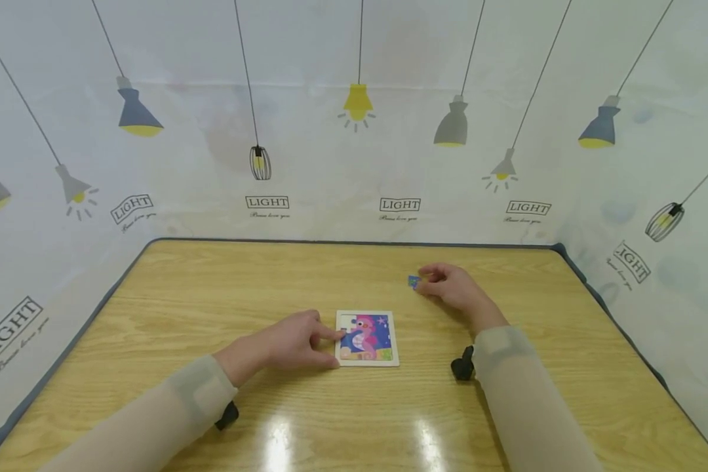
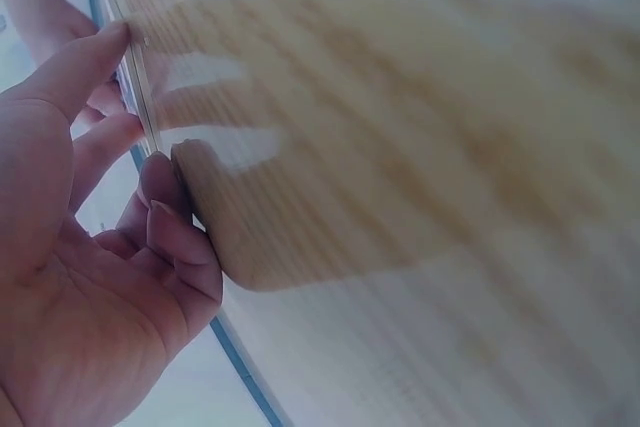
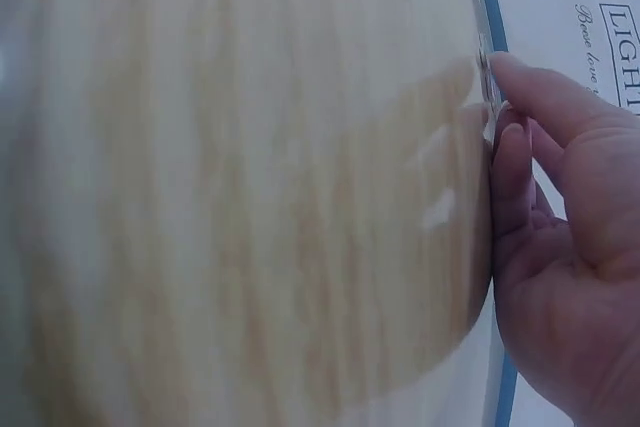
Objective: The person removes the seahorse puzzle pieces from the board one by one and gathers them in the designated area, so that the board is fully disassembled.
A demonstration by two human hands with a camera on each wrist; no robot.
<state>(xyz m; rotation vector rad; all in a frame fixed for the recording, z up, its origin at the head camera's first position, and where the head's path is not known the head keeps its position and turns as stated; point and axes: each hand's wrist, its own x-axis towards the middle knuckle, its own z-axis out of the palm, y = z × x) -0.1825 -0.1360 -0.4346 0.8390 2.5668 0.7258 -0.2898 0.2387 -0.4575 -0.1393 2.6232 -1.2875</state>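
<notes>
A small square jigsaw puzzle (image 1: 373, 337) with a pale frame and a pink seahorse picture lies flat on the table. At its upper left a pale patch of the tray shows. My left hand (image 1: 295, 341) reaches it from the left: the straight index finger touches the picture's left part and the thumb rests by the lower left corner. The other fingers curl beneath the palm in the left wrist view. Farther back on the right, my right hand (image 1: 451, 288) pinches a small blue puzzle piece (image 1: 413, 281) between thumb and fingers, low at the tabletop; the right wrist view shows it only edge-on.
The wooden table (image 1: 224, 282) has a dark blue edge. White walls (image 1: 307, 131) printed with hanging lamps and LIGHT labels stand close behind and at both sides. Black devices (image 1: 463, 364) sit at both wrists. Light glares off the front of the tabletop.
</notes>
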